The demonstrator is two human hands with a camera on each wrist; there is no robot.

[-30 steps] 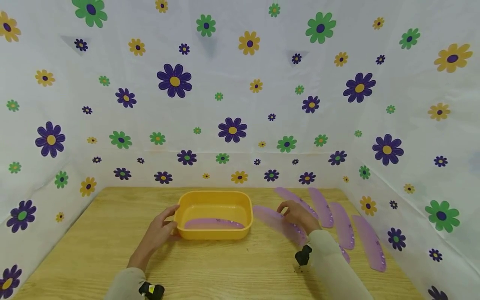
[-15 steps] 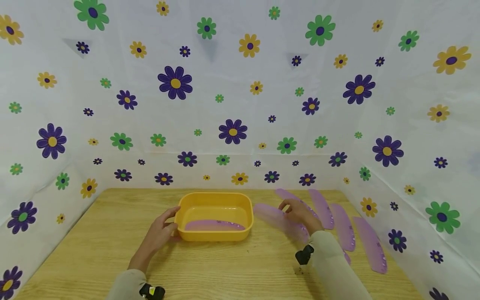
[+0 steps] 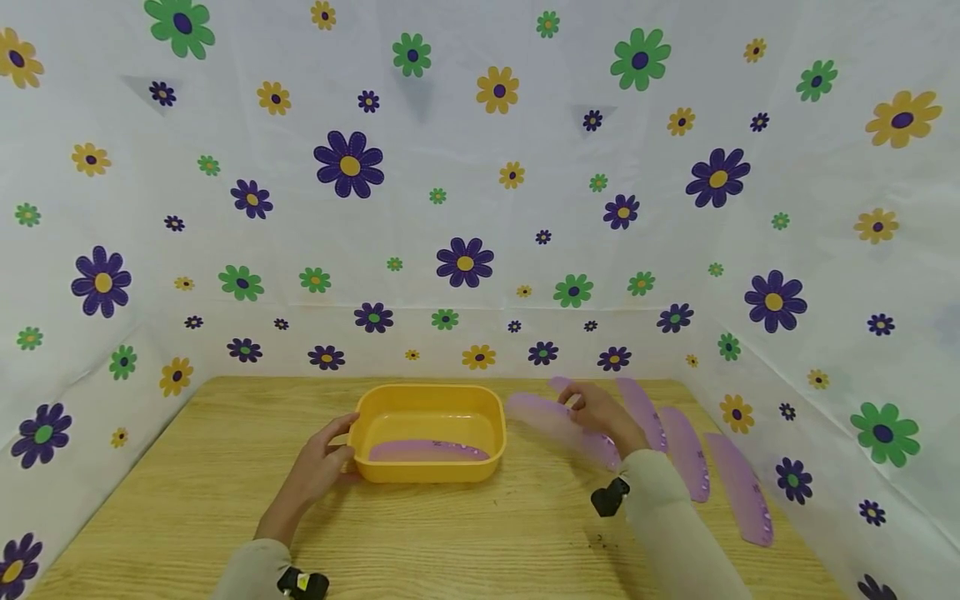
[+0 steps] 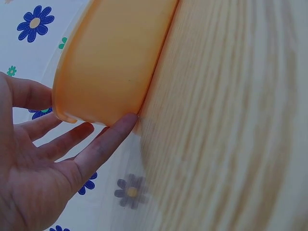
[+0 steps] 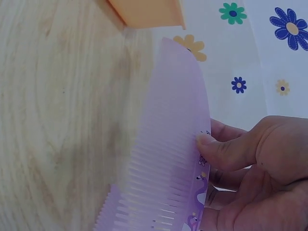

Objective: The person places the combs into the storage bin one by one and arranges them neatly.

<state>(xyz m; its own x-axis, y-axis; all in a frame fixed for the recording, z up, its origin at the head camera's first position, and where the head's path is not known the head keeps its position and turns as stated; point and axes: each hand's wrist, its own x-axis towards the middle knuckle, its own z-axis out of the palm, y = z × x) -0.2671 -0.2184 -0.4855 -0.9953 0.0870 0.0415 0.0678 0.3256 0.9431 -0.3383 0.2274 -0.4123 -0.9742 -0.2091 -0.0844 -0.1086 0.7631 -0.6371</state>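
Observation:
A yellow plastic tub (image 3: 428, 432) stands on the wooden table (image 3: 187, 492) with one purple comb (image 3: 427, 451) lying inside. My left hand (image 3: 318, 467) rests against the tub's left end, fingers (image 4: 98, 149) straight along its wall (image 4: 113, 62). My right hand (image 3: 600, 414) pinches a purple comb (image 3: 551, 425) by its spine and holds it lifted just right of the tub. In the right wrist view the thumb (image 5: 226, 151) presses on the comb (image 5: 168, 168), whose teeth point left.
Several more purple combs (image 3: 686, 450) lie in a row on the table's right side, reaching to the right edge (image 3: 738, 487). White sheets printed with flowers (image 3: 465, 260) close in the back and both sides.
My right hand has raised the comb off the table and carried it slightly back and up beside the tub. The left hand has stayed on the tub.

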